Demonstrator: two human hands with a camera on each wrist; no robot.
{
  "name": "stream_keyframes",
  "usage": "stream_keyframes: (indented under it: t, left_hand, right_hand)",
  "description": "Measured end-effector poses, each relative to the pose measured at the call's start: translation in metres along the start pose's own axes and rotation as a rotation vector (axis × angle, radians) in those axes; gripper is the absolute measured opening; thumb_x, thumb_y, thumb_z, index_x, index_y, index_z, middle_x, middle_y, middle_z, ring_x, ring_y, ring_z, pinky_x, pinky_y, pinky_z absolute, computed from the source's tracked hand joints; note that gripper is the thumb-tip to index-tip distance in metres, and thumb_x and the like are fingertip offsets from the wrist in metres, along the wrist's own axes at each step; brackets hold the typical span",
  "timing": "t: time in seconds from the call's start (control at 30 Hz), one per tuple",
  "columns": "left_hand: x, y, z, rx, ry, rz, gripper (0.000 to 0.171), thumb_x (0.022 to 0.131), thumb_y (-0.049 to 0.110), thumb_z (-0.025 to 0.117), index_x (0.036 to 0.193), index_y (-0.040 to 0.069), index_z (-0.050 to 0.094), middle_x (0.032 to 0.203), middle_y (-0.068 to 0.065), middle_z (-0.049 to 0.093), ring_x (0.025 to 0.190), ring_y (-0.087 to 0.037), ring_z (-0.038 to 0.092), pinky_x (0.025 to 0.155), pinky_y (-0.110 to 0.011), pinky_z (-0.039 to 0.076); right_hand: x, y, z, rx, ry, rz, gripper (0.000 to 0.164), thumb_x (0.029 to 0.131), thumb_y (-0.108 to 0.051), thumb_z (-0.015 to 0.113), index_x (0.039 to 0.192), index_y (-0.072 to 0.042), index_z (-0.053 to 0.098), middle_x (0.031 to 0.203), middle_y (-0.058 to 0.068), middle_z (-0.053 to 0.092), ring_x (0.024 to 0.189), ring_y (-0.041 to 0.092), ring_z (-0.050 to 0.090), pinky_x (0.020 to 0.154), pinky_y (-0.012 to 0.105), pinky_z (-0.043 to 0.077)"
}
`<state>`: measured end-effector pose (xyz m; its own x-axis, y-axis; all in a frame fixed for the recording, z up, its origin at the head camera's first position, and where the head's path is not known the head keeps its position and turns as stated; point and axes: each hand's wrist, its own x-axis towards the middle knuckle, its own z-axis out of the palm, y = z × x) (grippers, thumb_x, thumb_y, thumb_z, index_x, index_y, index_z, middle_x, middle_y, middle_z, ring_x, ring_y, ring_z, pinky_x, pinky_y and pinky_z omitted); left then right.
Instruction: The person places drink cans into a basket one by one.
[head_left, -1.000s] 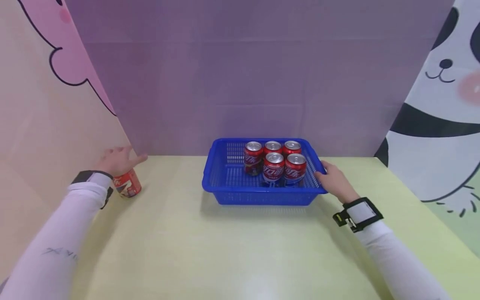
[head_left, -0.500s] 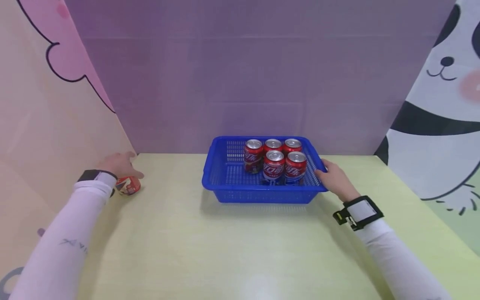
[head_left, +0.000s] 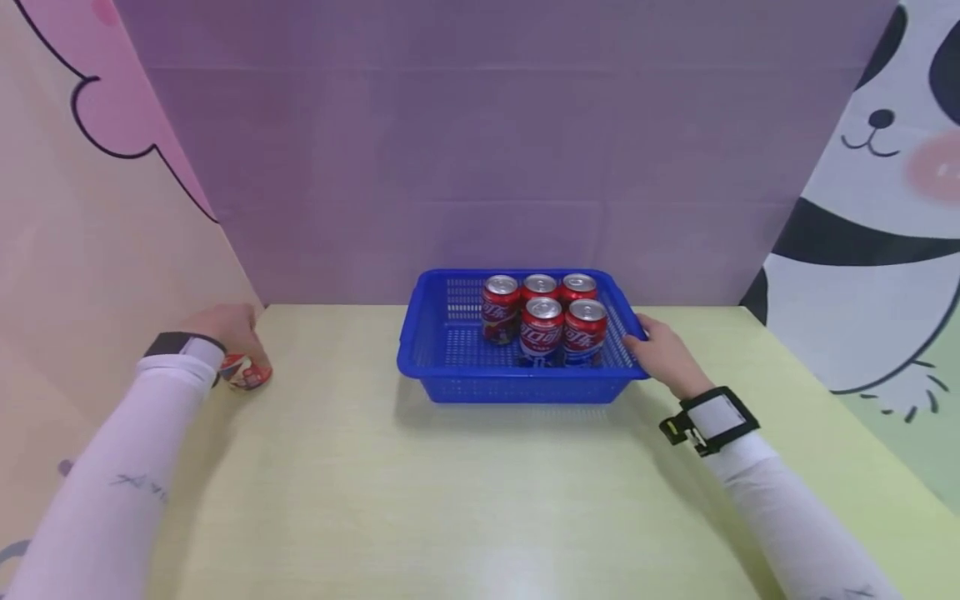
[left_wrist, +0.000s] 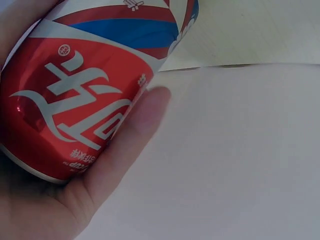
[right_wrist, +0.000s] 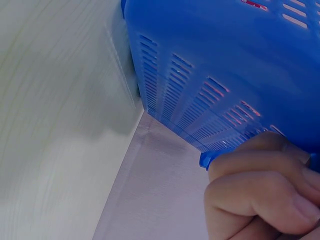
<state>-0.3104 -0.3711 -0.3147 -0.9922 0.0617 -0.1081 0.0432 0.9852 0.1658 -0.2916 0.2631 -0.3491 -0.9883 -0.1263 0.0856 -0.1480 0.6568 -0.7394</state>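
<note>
My left hand [head_left: 228, 329] grips a red soda can [head_left: 246, 374] at the table's far left; the hand hides the can's upper part in the head view. In the left wrist view the can [left_wrist: 85, 100] lies between the thumb [left_wrist: 125, 140] and a finger on its other side. Several red soda cans [head_left: 542, 333] stand upright in the right part of a blue plastic basket [head_left: 517, 390]. At the basket's right rim, my right hand [head_left: 667, 357] holds on with thumb and curled fingers, as the right wrist view [right_wrist: 260, 185] confirms.
The pale yellow table [head_left: 450, 492] runs up to a purple back wall [head_left: 480, 150]. A beige wall [head_left: 120, 250] stands close beside the left hand. On the right is a wall with a panda picture [head_left: 870, 317].
My left hand has come down from above the can, and its spread fingers have closed around it. The right hand stays on the basket rim. The head view has shifted slightly.
</note>
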Motion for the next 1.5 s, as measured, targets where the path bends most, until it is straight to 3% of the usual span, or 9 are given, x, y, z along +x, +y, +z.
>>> stream_keyframes:
  t: [0.07, 0.13, 0.6, 0.9, 1.13, 1.33, 1.5]
  left_hand:
    - [-0.002, 0.000, -0.001, 0.003, -0.007, -0.001, 0.058, 0.061, 0.040, 0.088, 0.088, 0.001, 0.055, 0.082, -0.015, 0.060, 0.079, -0.035, 0.056, 0.061, -0.042, 0.049]
    - [-0.004, 0.000, -0.002, 0.002, -0.007, 0.001, 0.055, 0.061, 0.040, 0.088, 0.085, 0.003, 0.055, 0.081, -0.013, 0.059, 0.078, -0.033, 0.056, 0.059, -0.040, 0.048]
    - [-0.009, 0.003, -0.003, -0.018, 0.003, -0.008, 0.055, 0.062, 0.040, 0.089, 0.086, 0.004, 0.055, 0.083, -0.014, 0.059, 0.080, -0.035, 0.055, 0.059, -0.041, 0.047]
    - [-0.013, 0.003, 0.001, 0.003, 0.042, 0.011, 0.053, 0.061, 0.040, 0.089, 0.083, 0.005, 0.056, 0.077, -0.009, 0.059, 0.074, -0.031, 0.054, 0.054, -0.037, 0.044]
    - [-0.011, 0.006, 0.006, 0.008, 0.095, 0.029, 0.046, 0.060, 0.034, 0.088, 0.080, 0.005, 0.059, 0.073, -0.007, 0.058, 0.068, -0.027, 0.053, 0.051, -0.035, 0.042]
    - [-0.010, 0.021, -0.002, -0.019, 0.164, 0.087, 0.035, 0.057, 0.025, 0.088, 0.071, 0.007, 0.061, 0.066, -0.003, 0.058, 0.060, -0.024, 0.052, 0.047, -0.034, 0.039]
    - [-0.013, 0.063, -0.033, -0.028, 0.255, 0.155, 0.025, 0.059, 0.016, 0.082, 0.069, 0.007, 0.061, 0.064, -0.004, 0.057, 0.058, -0.025, 0.052, 0.046, -0.035, 0.040]
  right_hand:
    - [0.001, -0.001, 0.001, -0.002, 0.003, -0.009, 0.055, 0.102, -0.015, 0.043, 0.148, 0.012, 0.027, 0.114, 0.028, 0.057, 0.094, 0.033, 0.060, 0.080, 0.043, 0.050]
    - [0.001, -0.001, 0.001, -0.003, 0.007, -0.015, 0.055, 0.102, -0.014, 0.044, 0.147, 0.012, 0.028, 0.114, 0.028, 0.057, 0.093, 0.033, 0.060, 0.080, 0.044, 0.050]
    - [0.002, 0.002, 0.003, 0.007, -0.002, 0.003, 0.055, 0.102, -0.015, 0.042, 0.148, 0.010, 0.027, 0.116, 0.031, 0.058, 0.094, 0.035, 0.062, 0.082, 0.047, 0.053]
    - [0.000, 0.000, 0.003, 0.018, -0.007, 0.009, 0.055, 0.103, -0.015, 0.043, 0.148, 0.011, 0.027, 0.117, 0.031, 0.057, 0.095, 0.037, 0.062, 0.080, 0.044, 0.053]
    - [-0.001, 0.005, 0.005, 0.014, 0.001, 0.008, 0.055, 0.103, -0.015, 0.042, 0.148, 0.011, 0.027, 0.120, 0.031, 0.056, 0.098, 0.038, 0.061, 0.084, 0.048, 0.052]
    - [0.000, 0.005, 0.004, 0.007, 0.001, 0.011, 0.055, 0.102, -0.015, 0.042, 0.149, 0.011, 0.026, 0.122, 0.031, 0.055, 0.100, 0.038, 0.060, 0.087, 0.052, 0.051]
    - [0.001, 0.004, 0.002, 0.004, 0.004, 0.007, 0.055, 0.102, -0.016, 0.042, 0.149, 0.011, 0.026, 0.119, 0.031, 0.056, 0.097, 0.038, 0.061, 0.083, 0.048, 0.052]
